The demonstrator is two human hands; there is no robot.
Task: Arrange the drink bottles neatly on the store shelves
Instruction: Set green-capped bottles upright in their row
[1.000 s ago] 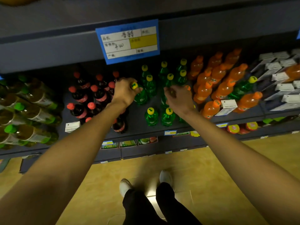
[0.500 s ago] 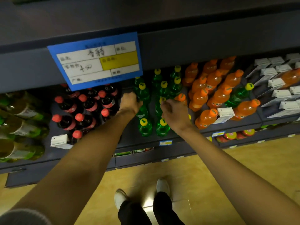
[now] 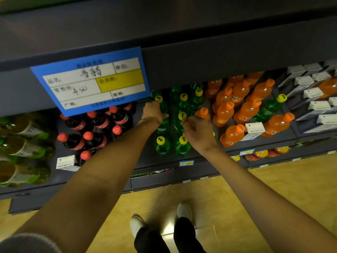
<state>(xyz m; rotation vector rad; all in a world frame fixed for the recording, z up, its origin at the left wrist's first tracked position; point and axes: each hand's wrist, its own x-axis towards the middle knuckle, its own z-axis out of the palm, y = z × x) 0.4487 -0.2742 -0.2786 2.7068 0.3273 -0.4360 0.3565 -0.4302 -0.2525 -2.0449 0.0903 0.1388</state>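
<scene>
A dark grey shelf [image 3: 149, 159] carries the drinks, with another shelf board above it bearing a blue price card [image 3: 93, 79]; below is a yellow tiled floor [image 3: 237, 198], where the person's white shoes [image 3: 184, 209] show.

Counting what is visible: about eight green bottles [image 3: 183, 103] with yellow caps in the middle block, plus one stray among the orange ones; about ten orange bottles [image 3: 225, 111]; some eight red-capped cola bottles [image 3: 73, 140]; several tea bottles [image 3: 23, 148] at the far left, too crowded to count; white cartons [image 3: 318, 105] at the far right, likewise.

The left hand [image 3: 152, 114] grips a green bottle, fingers curled round its neck just under the yellow cap, which shows right beyond the knuckles. The right hand [image 3: 197, 130] has its fingers bent, the tips pinching at the yellow cap of a second green bottle [image 3: 179, 121], just beside the first. Two front green bottles [image 3: 162, 146] stand nearer than both sets of fingers, between the wrists. One orange bottle stands just past the right fingers.
</scene>
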